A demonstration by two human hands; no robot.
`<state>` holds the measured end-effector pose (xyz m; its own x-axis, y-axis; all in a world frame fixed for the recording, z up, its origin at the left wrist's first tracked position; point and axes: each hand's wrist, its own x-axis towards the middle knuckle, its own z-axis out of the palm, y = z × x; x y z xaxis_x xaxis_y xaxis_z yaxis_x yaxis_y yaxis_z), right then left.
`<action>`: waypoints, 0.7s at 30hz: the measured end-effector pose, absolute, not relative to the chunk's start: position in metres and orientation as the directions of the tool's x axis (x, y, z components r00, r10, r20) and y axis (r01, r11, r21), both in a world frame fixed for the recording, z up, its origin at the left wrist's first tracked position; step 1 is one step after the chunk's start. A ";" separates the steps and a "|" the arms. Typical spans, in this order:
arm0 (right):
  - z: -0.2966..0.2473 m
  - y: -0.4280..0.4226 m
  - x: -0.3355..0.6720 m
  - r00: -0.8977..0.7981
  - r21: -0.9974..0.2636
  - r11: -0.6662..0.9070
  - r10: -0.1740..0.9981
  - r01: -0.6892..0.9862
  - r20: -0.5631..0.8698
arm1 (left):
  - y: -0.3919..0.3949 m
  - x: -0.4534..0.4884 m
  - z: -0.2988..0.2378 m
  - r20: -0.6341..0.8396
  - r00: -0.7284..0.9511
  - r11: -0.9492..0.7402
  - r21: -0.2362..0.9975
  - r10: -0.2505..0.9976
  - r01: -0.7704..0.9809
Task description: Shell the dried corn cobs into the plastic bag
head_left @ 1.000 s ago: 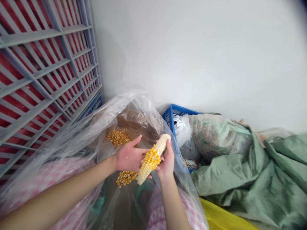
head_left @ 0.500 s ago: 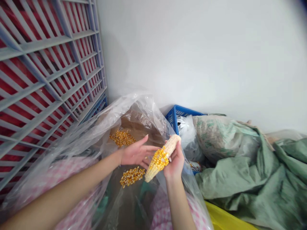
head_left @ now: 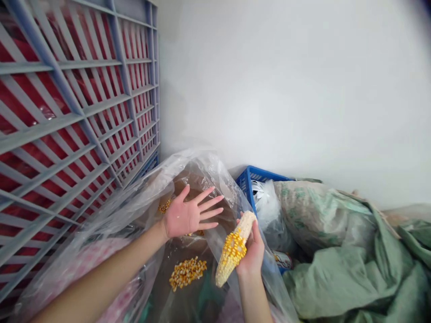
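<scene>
My right hand (head_left: 252, 253) is wrapped round a corn cob (head_left: 235, 247) that is mostly stripped, with a band of yellow kernels left round its middle. My left hand (head_left: 189, 214) hovers open, palm up and fingers spread, over the mouth of a large clear plastic bag (head_left: 134, 197). It holds nothing. Loose yellow kernels (head_left: 187, 272) lie in a small heap inside the bag below both hands, and a few more kernels (head_left: 164, 206) show behind my left hand.
A grey plastic lattice pallet (head_left: 74, 112) leans on the left with red behind it. A blue crate (head_left: 251, 179) stands against the white wall. Green woven sacks (head_left: 336, 260) are piled at the right.
My left hand has let go of the cob, risen and spread open. The right hand has lowered the cob a little. The view has tilted upward.
</scene>
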<state>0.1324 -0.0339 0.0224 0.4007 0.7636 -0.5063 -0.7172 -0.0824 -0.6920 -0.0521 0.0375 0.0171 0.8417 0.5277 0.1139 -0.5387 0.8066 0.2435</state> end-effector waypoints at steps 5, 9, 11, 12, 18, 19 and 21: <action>0.032 -0.032 0.126 0.342 -0.559 -0.112 0.688 -0.822 -0.640 | 0.038 -0.055 0.020 0.160 0.834 0.810 0.201 0.528 -0.551; 0.030 -0.032 0.125 0.325 -0.556 -0.122 0.702 -0.822 -0.634 | 0.039 -0.055 0.022 0.123 0.812 0.779 0.230 0.571 -0.583; 0.028 -0.033 0.125 0.327 -0.558 -0.121 0.701 -0.821 -0.634 | 0.040 -0.054 0.023 0.112 0.808 0.772 0.246 0.578 -0.586; 0.027 -0.033 0.126 0.330 -0.560 -0.121 0.699 -0.820 -0.634 | 0.040 -0.054 0.022 0.109 0.807 0.769 0.252 0.581 -0.588; 0.025 -0.033 0.125 0.326 -0.577 -0.145 0.704 -0.804 -0.631 | 0.039 -0.054 0.023 0.099 0.800 0.760 0.264 0.591 -0.594; 0.026 -0.034 0.125 0.322 -0.576 -0.150 0.704 -0.803 -0.633 | 0.039 -0.054 0.024 0.098 0.801 0.761 0.263 0.591 -0.594; 0.028 -0.034 0.124 0.318 -0.570 -0.155 0.699 -0.807 -0.641 | 0.038 -0.053 0.025 0.090 0.801 0.762 0.259 0.593 -0.593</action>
